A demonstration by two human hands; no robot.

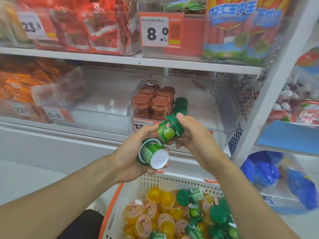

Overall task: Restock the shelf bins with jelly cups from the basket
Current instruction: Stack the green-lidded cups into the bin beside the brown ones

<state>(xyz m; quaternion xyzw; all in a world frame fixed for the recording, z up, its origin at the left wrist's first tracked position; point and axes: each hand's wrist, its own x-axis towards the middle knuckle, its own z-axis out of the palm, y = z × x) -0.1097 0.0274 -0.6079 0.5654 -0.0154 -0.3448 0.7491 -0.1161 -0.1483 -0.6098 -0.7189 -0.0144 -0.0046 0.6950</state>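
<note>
Holding one green jelly cup (154,153) in your left hand (131,157), fingers curled round it, you pinch a second green jelly cup (170,129) in your right hand (193,135) — both grips closed, above the basket (172,181) and just before the clear shelf bin (207,107). That bin holds about six brown-lidded cups (151,100) and two or three green ones (180,104), with much bare floor beside them. Restocking looks early — the basket beneath is still heaped with green, orange and peach-labelled cups, too many to count.
</note>
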